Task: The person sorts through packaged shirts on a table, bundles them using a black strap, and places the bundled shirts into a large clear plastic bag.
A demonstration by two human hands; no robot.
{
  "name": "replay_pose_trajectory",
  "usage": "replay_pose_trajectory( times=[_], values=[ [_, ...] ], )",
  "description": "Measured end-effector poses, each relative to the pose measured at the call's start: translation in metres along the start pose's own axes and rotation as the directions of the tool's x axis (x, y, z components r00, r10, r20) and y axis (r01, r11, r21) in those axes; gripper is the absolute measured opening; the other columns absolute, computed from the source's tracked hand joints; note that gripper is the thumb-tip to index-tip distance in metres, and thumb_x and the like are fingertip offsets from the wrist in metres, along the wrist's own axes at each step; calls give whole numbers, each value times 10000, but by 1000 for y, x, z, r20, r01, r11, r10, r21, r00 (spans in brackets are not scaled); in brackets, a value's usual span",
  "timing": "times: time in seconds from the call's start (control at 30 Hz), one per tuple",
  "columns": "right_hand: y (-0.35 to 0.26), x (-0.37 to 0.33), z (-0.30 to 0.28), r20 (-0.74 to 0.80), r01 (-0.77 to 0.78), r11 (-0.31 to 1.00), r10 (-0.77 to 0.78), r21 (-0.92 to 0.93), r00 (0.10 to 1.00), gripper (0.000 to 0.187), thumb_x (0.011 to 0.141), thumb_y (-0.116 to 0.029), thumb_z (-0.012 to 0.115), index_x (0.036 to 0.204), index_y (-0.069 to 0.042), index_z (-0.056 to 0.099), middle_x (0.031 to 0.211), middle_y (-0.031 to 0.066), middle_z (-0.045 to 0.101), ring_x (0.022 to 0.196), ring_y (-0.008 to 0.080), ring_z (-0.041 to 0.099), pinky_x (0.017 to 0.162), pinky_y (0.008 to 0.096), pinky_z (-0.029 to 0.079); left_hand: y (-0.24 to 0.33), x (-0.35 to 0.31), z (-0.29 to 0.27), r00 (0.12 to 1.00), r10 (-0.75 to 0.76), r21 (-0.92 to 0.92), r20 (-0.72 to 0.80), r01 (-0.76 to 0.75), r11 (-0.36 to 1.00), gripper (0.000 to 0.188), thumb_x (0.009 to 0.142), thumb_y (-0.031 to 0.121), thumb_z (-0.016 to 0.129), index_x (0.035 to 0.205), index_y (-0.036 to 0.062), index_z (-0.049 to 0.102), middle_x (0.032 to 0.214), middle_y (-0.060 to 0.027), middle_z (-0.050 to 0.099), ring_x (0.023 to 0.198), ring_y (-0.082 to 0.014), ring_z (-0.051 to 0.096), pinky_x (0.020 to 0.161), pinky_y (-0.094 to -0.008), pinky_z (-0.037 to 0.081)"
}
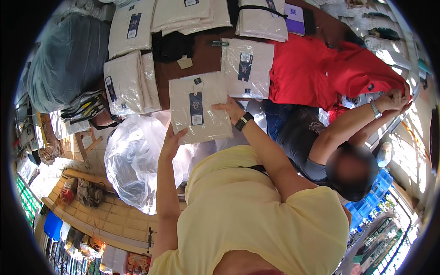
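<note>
Between my two hands is a flat beige folded garment in a clear plastic bag (181, 103), with a dark hang tag on its front. My left hand (172, 140) grips its lower left corner, thumb on top. At its right edge my right hand (230, 110) holds on, a dark watch at the wrist. The far part of the garment lies over the edge of the brown table (201, 59). Just beyond my right hand another bagged beige garment (261, 59) rests on the table. A stack of bagged beige garments (126, 80) lies to the left.
More bagged stacks (192, 16) line the table's far side, near a purple-and-white notebook (294, 19). On the right a co-worker (298, 133) handles a red garment (302, 68). A large clear plastic bag (135, 160) stands at my left, below a dark filled bag (68, 64).
</note>
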State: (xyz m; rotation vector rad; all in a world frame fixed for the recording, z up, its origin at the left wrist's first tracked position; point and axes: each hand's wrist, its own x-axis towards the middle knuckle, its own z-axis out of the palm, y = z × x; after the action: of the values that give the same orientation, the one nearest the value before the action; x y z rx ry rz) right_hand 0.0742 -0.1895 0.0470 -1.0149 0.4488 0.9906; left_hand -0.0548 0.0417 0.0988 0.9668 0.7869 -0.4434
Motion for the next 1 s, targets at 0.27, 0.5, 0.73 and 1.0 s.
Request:
replay_pose_trajectory(
  times=[0.27, 0.5, 0.73, 1.0],
  values=[
    [-10, -6, -4, -21, 43, 999, -42, 30, 999, 650, 732, 26, 697, 1306, -56, 403, 1198, 97, 563, 1075, 214, 564, 905, 362, 475, 2, 6, 10, 1000, 12, 11, 12, -12, 1000, 699, 803, 47, 646, 1407, 35, 293, 1290, -115, 494, 1174, -227, 489, 963, -339, 423],
    [-6, -3, -11, -52, -9, 1000, 7, -25, 999, 611, 729, 8, 721, 1269, -41, 439, 1164, 90, 588, 1044, 202, 584, 886, 352, 490, -1, 10, 9, 999, 15, 53, 31, -16, 998, 678, 800, 63, 658, 1388, 15, 323, 1281, -113, 503, 1175, -212, 482, 973, -330, 402],
    [-12, 13, -1, -26, 190, 956, -201, -223, 979, 588, 728, -2, 742, 1241, -13, 455, 1153, 103, 600, 1022, 190, 594, 870, 330, 496, 10, 25, -6, 980, 198, 269, -31, -183, 946, 654, 780, 85, 681, 1355, 3, 381, 1271, -119, 521, 1166, -198, 484, 984, -312, 381],
    [-13, 117, 43, -268, -111, 305, -543, -946, 796, 796, 690, -206, 759, 1318, -7, 312, 1217, 254, 460, 1102, 358, 501, 936, 480, 410, 15, -25, -32, 478, 866, 927, -149, -238, 291, 702, 775, 219, 707, 1356, 34, 359, 1328, -217, 381, 1163, -386, 433, 999, -467, 343]
  ],
)
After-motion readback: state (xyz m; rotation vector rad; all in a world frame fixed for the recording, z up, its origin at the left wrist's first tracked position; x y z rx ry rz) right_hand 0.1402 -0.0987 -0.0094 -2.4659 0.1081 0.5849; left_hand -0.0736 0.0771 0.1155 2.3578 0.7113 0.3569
